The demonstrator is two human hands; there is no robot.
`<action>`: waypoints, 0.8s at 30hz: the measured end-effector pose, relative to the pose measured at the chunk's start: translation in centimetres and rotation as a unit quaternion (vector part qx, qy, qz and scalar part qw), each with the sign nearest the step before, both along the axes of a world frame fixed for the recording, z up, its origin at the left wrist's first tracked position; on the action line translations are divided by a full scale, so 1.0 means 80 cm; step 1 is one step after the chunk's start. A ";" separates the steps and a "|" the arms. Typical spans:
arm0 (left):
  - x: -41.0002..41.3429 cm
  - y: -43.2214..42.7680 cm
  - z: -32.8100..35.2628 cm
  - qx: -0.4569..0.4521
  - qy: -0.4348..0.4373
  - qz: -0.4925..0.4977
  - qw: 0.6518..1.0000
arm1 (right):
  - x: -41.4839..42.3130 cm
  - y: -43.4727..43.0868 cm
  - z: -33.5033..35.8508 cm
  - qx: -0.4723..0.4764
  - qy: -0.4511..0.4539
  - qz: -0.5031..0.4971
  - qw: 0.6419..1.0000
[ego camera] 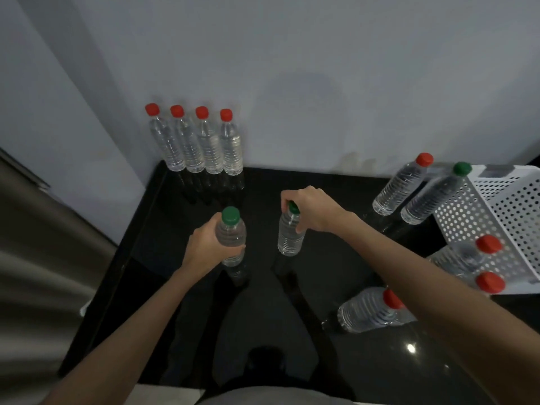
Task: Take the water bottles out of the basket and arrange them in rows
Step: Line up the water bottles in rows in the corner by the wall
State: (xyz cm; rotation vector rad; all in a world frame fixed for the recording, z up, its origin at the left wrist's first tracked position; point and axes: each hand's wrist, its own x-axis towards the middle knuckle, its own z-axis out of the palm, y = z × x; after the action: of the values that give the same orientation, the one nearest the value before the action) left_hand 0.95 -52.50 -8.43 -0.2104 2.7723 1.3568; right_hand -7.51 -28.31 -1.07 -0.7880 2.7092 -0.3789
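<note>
Head view: left hand (pixel 204 247) wraps 1 green-capped bottle (pixel 230 238); right hand (pixel 312 211) pinches another green-capped bottle's neck (pixel 289 233), both in front of the 4 red-capped bottles (pixel 195 141).

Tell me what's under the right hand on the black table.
The right hand grips a clear water bottle by the neck. A sliver of its green cap shows; the fingers cover the rest. The bottle stands on the table.
</note>
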 end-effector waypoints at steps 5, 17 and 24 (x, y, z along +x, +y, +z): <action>-0.001 -0.010 -0.012 0.014 -0.001 -0.011 1.000 | -0.007 0.017 -0.017 -0.054 -0.039 -0.031 0.997; 0.003 -0.018 -0.027 0.155 -0.007 -0.036 0.987 | 0.047 0.009 -0.094 -0.332 -0.065 -0.302 0.891; 0.006 -0.026 -0.034 0.175 -0.003 -0.038 0.984 | 0.067 -0.022 -0.119 -0.372 0.002 -0.398 0.838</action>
State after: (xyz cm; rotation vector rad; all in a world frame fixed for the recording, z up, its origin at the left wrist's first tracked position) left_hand 1.40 -54.60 -11.17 -0.0912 2.4521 1.7823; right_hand -2.18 -30.07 -10.59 0.2904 2.7255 -1.6654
